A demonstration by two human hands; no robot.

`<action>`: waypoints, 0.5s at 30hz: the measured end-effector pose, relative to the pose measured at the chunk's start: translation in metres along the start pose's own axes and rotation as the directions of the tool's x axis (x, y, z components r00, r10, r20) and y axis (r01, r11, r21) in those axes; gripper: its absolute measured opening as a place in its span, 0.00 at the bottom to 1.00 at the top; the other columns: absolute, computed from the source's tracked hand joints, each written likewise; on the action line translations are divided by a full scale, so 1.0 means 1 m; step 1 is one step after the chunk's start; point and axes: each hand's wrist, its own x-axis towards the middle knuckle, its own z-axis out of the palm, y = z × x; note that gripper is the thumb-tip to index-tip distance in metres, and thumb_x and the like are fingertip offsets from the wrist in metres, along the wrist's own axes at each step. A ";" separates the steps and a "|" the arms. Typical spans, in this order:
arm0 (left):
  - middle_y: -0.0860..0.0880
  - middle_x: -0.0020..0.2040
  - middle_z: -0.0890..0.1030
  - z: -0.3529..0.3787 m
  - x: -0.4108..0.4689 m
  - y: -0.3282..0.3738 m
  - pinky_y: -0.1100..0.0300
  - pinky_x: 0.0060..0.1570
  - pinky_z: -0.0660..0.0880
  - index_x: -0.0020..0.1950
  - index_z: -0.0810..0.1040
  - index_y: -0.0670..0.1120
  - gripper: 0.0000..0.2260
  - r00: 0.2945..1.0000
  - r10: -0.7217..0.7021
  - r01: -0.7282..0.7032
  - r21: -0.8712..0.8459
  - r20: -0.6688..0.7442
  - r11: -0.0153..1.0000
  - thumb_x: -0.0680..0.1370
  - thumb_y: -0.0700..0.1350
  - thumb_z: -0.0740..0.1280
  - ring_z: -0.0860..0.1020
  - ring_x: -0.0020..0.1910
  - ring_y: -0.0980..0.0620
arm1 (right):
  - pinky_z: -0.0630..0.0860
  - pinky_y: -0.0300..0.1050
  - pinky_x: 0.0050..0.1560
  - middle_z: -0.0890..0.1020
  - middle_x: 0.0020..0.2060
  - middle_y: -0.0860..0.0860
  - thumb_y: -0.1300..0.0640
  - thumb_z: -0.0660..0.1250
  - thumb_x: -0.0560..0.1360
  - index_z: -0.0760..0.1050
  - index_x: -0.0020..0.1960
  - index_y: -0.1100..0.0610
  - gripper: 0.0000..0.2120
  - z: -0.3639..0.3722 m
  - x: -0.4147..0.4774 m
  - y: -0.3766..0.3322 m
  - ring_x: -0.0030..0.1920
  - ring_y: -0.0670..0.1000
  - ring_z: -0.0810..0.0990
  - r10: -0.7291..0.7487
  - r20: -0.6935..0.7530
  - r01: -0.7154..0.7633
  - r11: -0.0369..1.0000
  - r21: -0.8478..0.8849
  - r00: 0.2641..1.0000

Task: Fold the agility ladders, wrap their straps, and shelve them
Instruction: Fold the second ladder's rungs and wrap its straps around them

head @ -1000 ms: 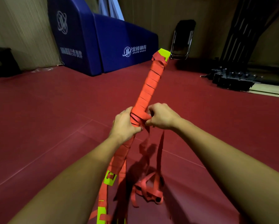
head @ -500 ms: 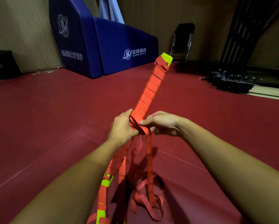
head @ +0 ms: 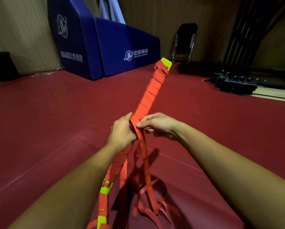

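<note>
View: head camera, looking down along two bare forearms toward a dark red floor [head: 39,129].
Ladder bundle [head: 151,91]: a folded agility ladder, gathered into a long orange stick. It is held in mid-air at the centre of the picture and tilts up and away to the right.
Yellow rung end [head: 166,63]: pokes out at the far top of the bundle, above tight orange turns of strap.
Left hand [head: 122,131]: fingers curled round the bundle at its middle, gripping it, probably to steady it for winding.
Right hand [head: 156,125]: thumb and fingers pinch the strap against the bundle just beside the left hand, apparently laying the next turn.
Strap [head: 142,151]: hangs loose from the pinch down to a tangled heap on the floor below.
Progress: the upper half looks wrapped; the lower half, with yellow rungs showing, seems unwrapped, and nothing is shelved yet.
Background: a blue padded block [head: 105,47], a folding chair [head: 185,42] and a black rack [head: 234,81] stand by the wall, well apart from the hands.
</note>
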 end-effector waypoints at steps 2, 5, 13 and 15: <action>0.49 0.51 0.82 -0.001 -0.001 0.001 0.54 0.46 0.75 0.56 0.77 0.49 0.20 1.000 0.002 -0.002 0.004 -0.009 1.000 0.67 0.49 0.77 0.80 0.51 0.43 | 0.53 0.38 0.27 0.75 0.33 0.49 0.56 0.74 0.73 0.78 0.37 0.51 0.08 0.002 0.000 0.000 0.30 0.44 0.66 -0.047 -0.021 0.047 0.999 -0.026 0.999; 0.50 0.49 0.82 -0.001 0.000 0.000 0.52 0.46 0.76 0.54 0.77 0.51 0.18 1.000 0.012 -0.012 -0.017 -0.021 1.000 0.67 0.52 0.75 0.80 0.50 0.43 | 0.55 0.38 0.27 0.74 0.33 0.50 0.55 0.74 0.73 0.79 0.39 0.52 0.06 0.006 -0.002 -0.001 0.30 0.45 0.67 -0.110 -0.042 0.108 0.993 -0.041 0.993; 0.53 0.45 0.81 0.002 0.001 0.001 0.54 0.43 0.77 0.53 0.77 0.54 0.23 1.000 0.013 -0.013 -0.035 0.001 0.999 0.60 0.61 0.68 0.80 0.44 0.48 | 0.56 0.38 0.26 0.73 0.29 0.49 0.60 0.71 0.76 0.74 0.35 0.53 0.12 0.005 0.004 0.000 0.30 0.45 0.66 -0.121 -0.052 0.120 0.993 -0.008 0.991; 0.54 0.46 0.82 0.003 0.003 0.002 0.54 0.44 0.77 0.55 0.77 0.55 0.27 1.000 0.013 -0.013 -0.017 0.015 1.000 0.58 0.62 0.68 0.80 0.44 0.50 | 0.57 0.38 0.27 0.78 0.32 0.50 0.62 0.70 0.75 0.74 0.37 0.52 0.11 -0.003 0.004 -0.003 0.31 0.45 0.69 -0.103 -0.075 0.105 0.994 0.014 0.992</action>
